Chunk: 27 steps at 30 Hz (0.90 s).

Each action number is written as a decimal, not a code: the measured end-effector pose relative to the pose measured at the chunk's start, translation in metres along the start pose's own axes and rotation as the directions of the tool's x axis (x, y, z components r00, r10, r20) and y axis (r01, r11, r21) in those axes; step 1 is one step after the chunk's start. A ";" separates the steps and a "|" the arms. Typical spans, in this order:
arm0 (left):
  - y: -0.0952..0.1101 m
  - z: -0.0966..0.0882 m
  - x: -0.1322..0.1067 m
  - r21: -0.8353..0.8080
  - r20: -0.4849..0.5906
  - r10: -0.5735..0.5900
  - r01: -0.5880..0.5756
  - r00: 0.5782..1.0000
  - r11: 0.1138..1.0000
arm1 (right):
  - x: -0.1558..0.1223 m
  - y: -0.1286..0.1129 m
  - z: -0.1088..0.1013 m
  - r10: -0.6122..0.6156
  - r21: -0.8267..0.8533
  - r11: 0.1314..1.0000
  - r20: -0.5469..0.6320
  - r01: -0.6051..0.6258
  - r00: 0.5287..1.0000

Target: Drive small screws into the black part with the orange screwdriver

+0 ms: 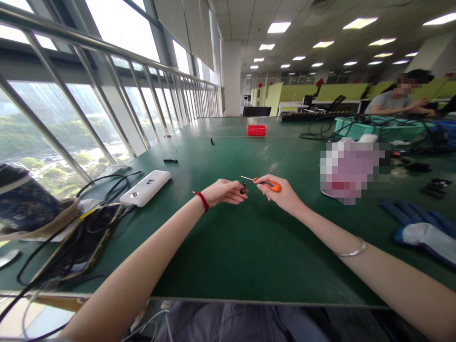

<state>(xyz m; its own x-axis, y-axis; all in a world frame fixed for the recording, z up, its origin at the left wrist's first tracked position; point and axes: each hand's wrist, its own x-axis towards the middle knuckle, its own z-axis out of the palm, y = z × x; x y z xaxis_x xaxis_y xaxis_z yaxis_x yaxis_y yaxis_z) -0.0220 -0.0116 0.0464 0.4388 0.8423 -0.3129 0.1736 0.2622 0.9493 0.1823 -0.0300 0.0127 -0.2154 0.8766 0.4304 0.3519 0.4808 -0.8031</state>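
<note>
Your right hand [281, 192] is closed around an orange-handled screwdriver [265, 183], its thin tip pointing left. Your left hand [224, 192] pinches a small black part [242, 188] between its fingertips, just beside the screwdriver, above the green table [249, 247]. A white power bank [145, 187] lies to the left.
</note>
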 end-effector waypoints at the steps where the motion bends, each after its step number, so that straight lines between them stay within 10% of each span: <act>1: 0.004 -0.009 -0.002 0.061 -0.038 0.030 -0.027 0.999 0.998 | 0.000 0.001 0.000 0.007 -0.002 1.000 -0.005 -0.007 1.000; 5: 0.019 -0.054 -0.016 0.482 -0.292 0.238 -0.072 0.926 0.873 | 0.001 0.002 -0.001 0.040 -0.034 0.999 0.008 -0.040 0.999; 8: 0.023 -0.081 -0.027 0.819 -0.459 0.438 0.177 0.773 0.545 | -0.001 0.001 0.000 0.037 -0.069 0.997 0.034 -0.035 0.999; 13: 0.020 -0.100 -0.038 0.852 -0.522 0.518 0.443 0.678 0.278 | -0.003 -0.003 0.001 0.018 -0.113 0.994 0.076 -0.009 0.997; 17: 0.016 -0.109 -0.034 0.859 -0.508 0.504 0.368 0.699 0.356 | -0.003 -0.002 0.000 -0.007 -0.123 0.992 0.082 0.017 0.997; 21: 0.012 -0.097 -0.019 0.684 -0.434 0.320 0.077 0.843 0.725 | -0.003 0.001 0.001 -0.079 -0.154 0.984 0.065 0.088 0.995; 24: 0.008 -0.063 -0.008 0.411 -0.219 0.199 -0.095 0.955 0.907 | -0.004 0.001 0.001 -0.148 -0.230 0.961 0.050 0.155 0.988; 27: 0.004 -0.023 -0.003 0.310 0.073 0.175 -0.189 0.982 0.932 | -0.004 0.000 0.002 -0.186 -0.278 0.941 0.055 0.194 0.981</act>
<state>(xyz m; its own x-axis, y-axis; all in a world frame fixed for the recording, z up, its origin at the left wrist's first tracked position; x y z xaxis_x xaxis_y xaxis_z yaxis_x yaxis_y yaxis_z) -0.0426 -0.0024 0.0513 0.5252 0.8388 -0.1432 0.3524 -0.0612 0.9338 0.1813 -0.0338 0.0102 -0.3267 0.7692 0.5493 0.5426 0.6285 -0.5574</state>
